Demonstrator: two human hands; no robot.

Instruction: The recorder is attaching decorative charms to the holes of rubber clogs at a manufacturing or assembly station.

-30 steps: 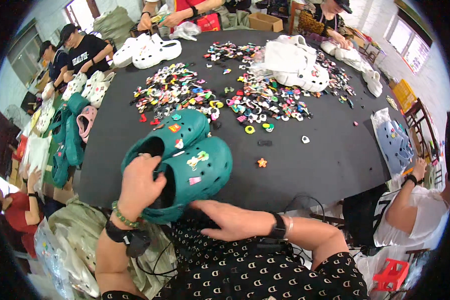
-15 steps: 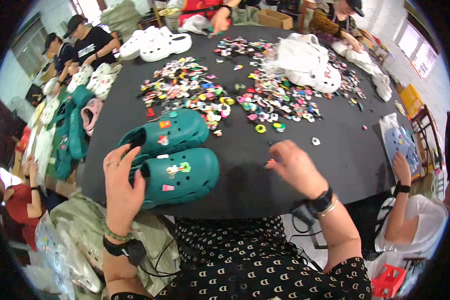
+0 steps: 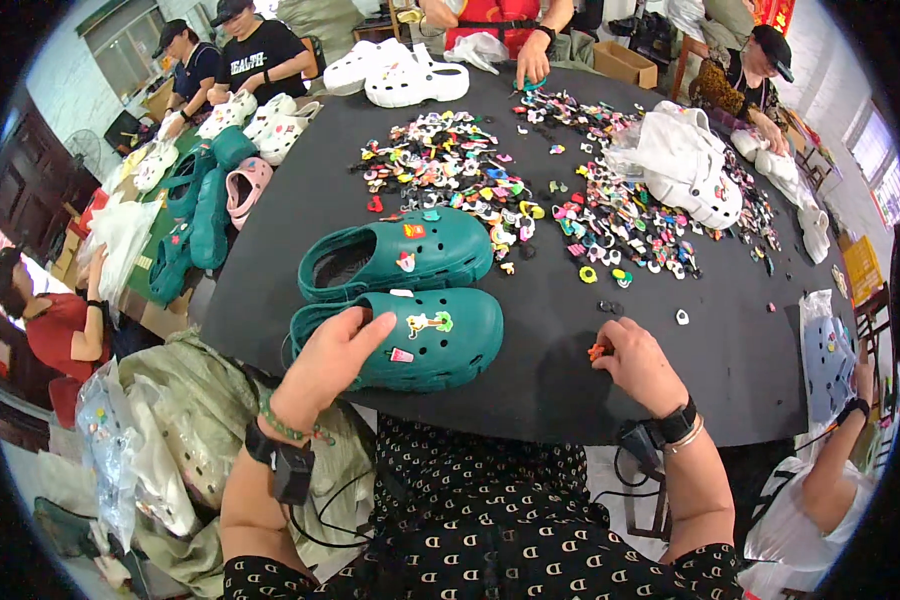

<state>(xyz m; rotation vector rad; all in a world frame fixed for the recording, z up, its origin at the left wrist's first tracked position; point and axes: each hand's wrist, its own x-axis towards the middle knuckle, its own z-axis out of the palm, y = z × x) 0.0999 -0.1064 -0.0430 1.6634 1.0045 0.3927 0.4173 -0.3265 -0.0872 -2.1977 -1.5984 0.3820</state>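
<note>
Two teal clogs lie side by side in front of me, toes to the right. My left hand [image 3: 332, 368] is closed on the near clog [image 3: 457, 335] at its heel opening, thumb along the upper; some fingers are hidden. That clog bears a palm-tree charm and a pink cup charm [image 3: 402, 355]. On the far clog [image 3: 452, 262] are a red charm and a few other small ones. To the right, my right hand [image 3: 642, 368] pinches a small orange-red charm [image 3: 597, 352] just over the black table [image 3: 560, 395].
Heaps of colourful charms [image 3: 445, 165] cover the table's far half. White clogs [image 3: 415, 80] stand at the back, and a bagged white pair [image 3: 695, 170] sits among charms. A bagged blue clog [image 3: 828, 365] is at the right edge. Several people work around the table.
My view has swung, shifting the table rightward in the picture. My left hand has gone from the heels onto the near clog's opening. The right hand's fingers have drawn together around the orange-red charm.
</note>
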